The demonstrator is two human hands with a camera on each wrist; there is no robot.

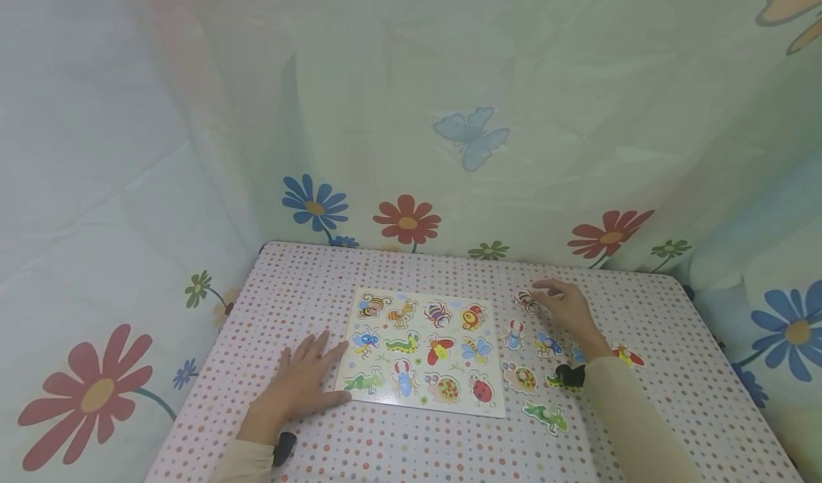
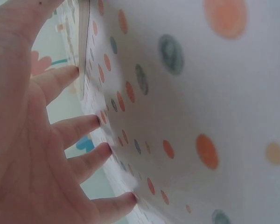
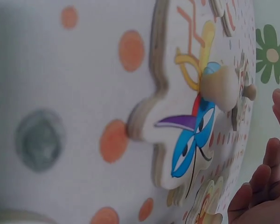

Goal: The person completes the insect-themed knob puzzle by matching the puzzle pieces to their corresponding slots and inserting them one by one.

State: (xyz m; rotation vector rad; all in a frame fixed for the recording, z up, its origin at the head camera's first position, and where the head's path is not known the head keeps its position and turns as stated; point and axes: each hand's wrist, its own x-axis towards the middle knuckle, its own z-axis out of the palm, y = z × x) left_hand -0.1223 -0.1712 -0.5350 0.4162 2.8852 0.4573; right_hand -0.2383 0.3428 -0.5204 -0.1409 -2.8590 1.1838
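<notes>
My left hand (image 1: 298, 383) rests with spread fingers at the left edge of a white insect puzzle board (image 1: 420, 401). In the left wrist view its fingertips (image 2: 102, 120) touch the cloth and the board's edge. My right hand (image 1: 568, 312) hovers beside a spider piece (image 1: 525, 301) right of the board. The right wrist view shows its thumb and bent fingers (image 3: 272, 151) apart, with nothing between them. A blue mosquito piece (image 3: 182, 140) with a wooden knob (image 3: 220, 87) lies close to that camera.
Loose pieces lie right of the board: a stag beetle (image 1: 514, 335), a snail (image 1: 521, 378), a grasshopper (image 1: 546, 417), a red-winged bug (image 1: 628, 356). A black wrist camera (image 1: 569, 376) partly covers a green piece. A flowered curtain (image 1: 385, 112) stands behind the dotted table (image 1: 308, 269).
</notes>
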